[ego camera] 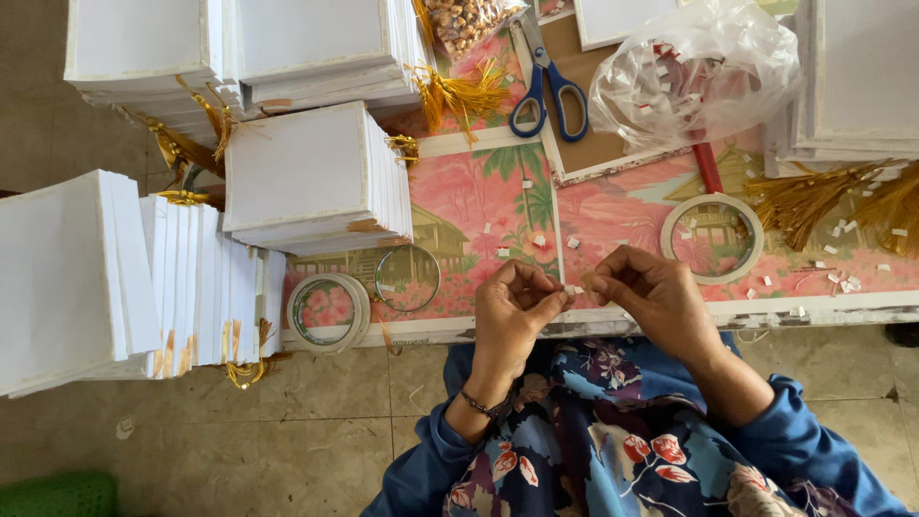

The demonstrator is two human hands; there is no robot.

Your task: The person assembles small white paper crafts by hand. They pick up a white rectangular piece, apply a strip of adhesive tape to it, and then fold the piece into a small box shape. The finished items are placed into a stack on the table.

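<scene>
- Far left: two leaning blocks of white cards, stood on edge, gold tassels poking out below
- Above them: three flat stacks of white cards, the nearest stack tilted, more gold tassels tucked between
- At the table's near edge: two tape rolls side by side, a white one and a clear one, just touching
- Centre, over the table edge: left hand, thumb and forefinger pinched on a tiny white tape piece; dark bracelet at the wrist
- Same tape piece gripped from the other side by the right hand, fingertips of both hands meeting, other fingers curled in
- Top centre: one pair of blue-handled scissors lying on a brown board, beside a bag of nuts
- On the pink patterned tablecloth: many small white scraps scattered, too many to count
- Right of the hands: a third roll, a white tape ring, with a red handle just above it
- Upper right: one clear plastic bag holding white scraps
- Far right: another white card stack and two bunches of gold tassels
</scene>
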